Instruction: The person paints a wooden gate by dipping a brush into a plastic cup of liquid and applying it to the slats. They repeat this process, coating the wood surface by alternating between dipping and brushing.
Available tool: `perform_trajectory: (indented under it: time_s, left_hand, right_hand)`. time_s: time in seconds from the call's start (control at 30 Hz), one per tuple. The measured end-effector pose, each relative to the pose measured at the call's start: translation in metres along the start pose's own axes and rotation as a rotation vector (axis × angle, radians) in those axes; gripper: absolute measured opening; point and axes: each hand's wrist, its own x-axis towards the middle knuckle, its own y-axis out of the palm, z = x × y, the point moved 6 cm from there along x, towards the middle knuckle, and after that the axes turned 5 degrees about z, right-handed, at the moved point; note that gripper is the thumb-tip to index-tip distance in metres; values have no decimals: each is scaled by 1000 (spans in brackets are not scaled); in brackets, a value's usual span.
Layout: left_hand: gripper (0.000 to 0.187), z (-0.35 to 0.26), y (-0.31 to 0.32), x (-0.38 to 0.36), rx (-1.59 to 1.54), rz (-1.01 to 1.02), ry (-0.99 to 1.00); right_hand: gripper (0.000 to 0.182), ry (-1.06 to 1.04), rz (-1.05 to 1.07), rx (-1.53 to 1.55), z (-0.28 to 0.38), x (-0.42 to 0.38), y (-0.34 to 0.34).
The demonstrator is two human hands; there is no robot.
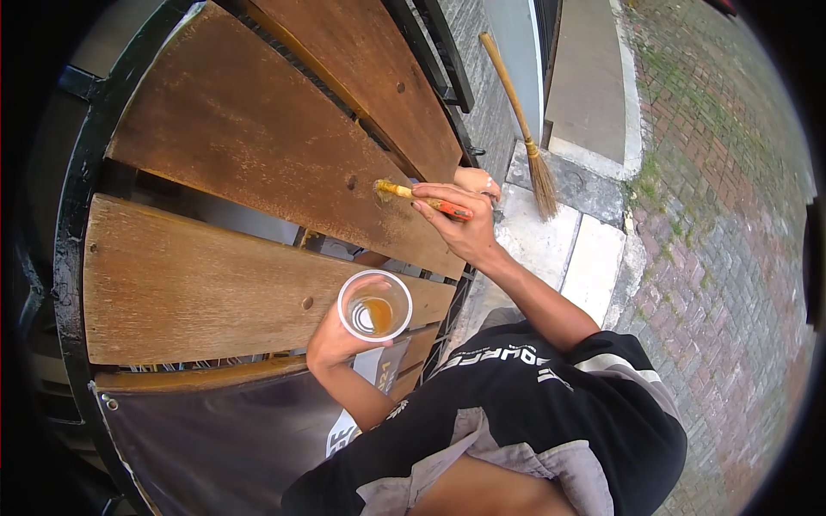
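My right hand [456,215] is closed round a small paintbrush [443,206] with a red and yellow handle. Its bristles touch the dark brown wooden plank [249,129], near the plank's right end. Lower down, my left hand [331,335] holds a clear plastic cup [375,306] with a little amber liquid at the bottom. The cup is in front of a lighter, paler plank [189,284]. Part of my left hand's fingers shows through the cup's wall.
A black metal frame [73,249] borders the planks on the left. A dark banner [224,439] hangs below them. One straw broom [520,112] leans at the upper right, beside white paving slabs [594,267]. Another person's hand [476,181] shows just behind my right hand.
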Motion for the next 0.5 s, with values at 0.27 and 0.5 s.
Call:
perform_trajectory:
  time_s: [0.27, 0.5]
  left_hand:
    - [101, 0, -1, -1, 10, -7, 5]
    - [101, -1, -1, -1, 15, 0, -7]
  right_hand:
    - [12, 112, -24, -78, 2, -10, -28]
    - [10, 19, -139, -7, 13, -8, -24]
